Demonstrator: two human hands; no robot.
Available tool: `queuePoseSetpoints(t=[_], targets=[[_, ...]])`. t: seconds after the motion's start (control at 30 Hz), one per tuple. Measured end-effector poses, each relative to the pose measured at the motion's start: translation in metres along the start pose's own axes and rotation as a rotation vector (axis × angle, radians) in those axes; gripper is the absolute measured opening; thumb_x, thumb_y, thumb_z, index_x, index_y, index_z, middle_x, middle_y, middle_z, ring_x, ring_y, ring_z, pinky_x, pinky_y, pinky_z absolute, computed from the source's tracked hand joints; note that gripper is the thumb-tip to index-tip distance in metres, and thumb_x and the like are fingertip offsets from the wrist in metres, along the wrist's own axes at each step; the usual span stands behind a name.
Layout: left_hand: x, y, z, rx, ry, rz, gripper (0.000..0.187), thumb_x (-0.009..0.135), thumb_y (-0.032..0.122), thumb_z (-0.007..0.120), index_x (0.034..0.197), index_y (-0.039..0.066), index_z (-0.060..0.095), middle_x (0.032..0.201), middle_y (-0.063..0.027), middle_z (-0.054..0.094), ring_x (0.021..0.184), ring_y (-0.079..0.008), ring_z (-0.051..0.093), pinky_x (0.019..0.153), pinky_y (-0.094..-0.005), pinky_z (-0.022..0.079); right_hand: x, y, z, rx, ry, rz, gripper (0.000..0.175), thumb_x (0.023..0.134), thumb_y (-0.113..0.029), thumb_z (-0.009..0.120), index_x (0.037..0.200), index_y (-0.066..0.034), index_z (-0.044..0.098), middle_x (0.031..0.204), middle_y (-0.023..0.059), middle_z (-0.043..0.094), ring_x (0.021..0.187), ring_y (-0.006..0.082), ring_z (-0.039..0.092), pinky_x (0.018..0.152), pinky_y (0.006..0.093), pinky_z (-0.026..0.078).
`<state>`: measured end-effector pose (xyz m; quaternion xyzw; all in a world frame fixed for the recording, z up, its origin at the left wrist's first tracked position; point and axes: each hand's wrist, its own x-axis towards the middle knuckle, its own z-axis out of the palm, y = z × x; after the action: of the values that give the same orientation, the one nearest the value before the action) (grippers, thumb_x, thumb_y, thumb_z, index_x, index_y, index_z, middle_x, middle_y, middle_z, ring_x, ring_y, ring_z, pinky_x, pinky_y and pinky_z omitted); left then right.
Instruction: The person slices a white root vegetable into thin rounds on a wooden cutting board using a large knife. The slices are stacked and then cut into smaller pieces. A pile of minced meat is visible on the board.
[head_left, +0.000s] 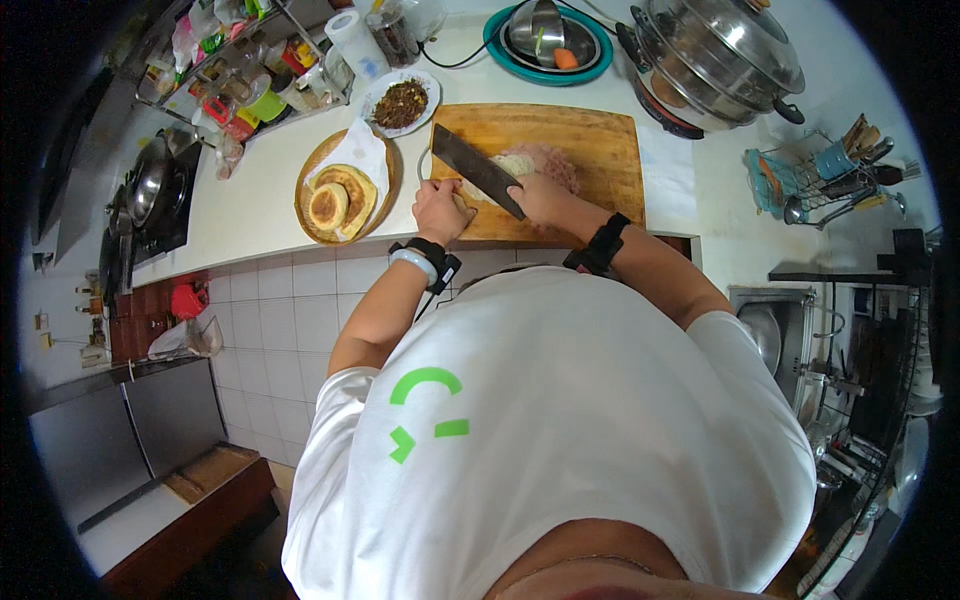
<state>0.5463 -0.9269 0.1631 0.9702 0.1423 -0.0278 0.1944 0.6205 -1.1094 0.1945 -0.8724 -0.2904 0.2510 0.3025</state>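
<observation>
My right hand (546, 201) grips a Chinese cleaver (474, 166), its broad dark blade slanting up and left across the wooden cutting board (607, 135). At the board's front left, my left hand (441, 208) rests with curled fingers beside a small pale piece of food; whether it grips that piece is hidden. Pale chopped food (517, 163) lies on the board, partly covered by the blade. Just right of it spreads pink minced meat (553, 165), partly behind my right hand.
Left of the board are a woven basket (301, 196) with flatbreads (330, 206) on paper and a plate (429, 84) of dark chopped food. Behind stand a teal basin (495, 58) with metal bowls and a steamer pot (712, 67). A utensil rack (817, 176) is at right.
</observation>
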Motion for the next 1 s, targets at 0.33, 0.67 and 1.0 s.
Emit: queuePoseSetpoints(t=[0.33,0.67,1.0], targets=[[0.005,-0.007,0.001,-0.101,0.105,-0.083,0.048,0.061,0.022,0.072,0.105,0.012,0.055,0.104,-0.0153,0.048,0.101,-0.0323,0.046,0.087,-0.038,0.04,-0.027,0.001,-0.027,0.0,-0.015,0.009,0.031,0.086,-0.023,0.045,0.084,0.0064,0.057,0.072,0.0243,0.056,0.071,0.0378,0.056,0.066,0.0459,0.044],[-0.002,-0.027,-0.075,-0.505,0.394,0.139,0.028,0.073,0.008,0.063,0.1,0.006,0.059,0.097,-0.0111,0.054,0.09,-0.0254,0.052,0.081,-0.0319,0.042,-0.059,-0.003,-0.033,-0.498,0.273,-0.343,0.031,0.078,-0.01,0.053,0.107,-0.0124,0.062,0.101,0.0138,0.047,0.082,0.029,0.056,0.068,0.0391,0.047],[0.017,0.015,-0.054,-0.561,-0.351,0.362,0.035,0.073,0.011,0.07,0.105,0.004,0.058,0.094,-0.0044,0.057,0.087,-0.0146,0.053,0.078,-0.0277,0.043,-0.077,-0.003,-0.047,-0.614,0.342,-0.587,0.028,0.076,-0.01,0.054,0.101,-0.014,0.064,0.081,0.0072,0.046,0.071,0.0231,0.055,0.058,0.0344,0.047]])
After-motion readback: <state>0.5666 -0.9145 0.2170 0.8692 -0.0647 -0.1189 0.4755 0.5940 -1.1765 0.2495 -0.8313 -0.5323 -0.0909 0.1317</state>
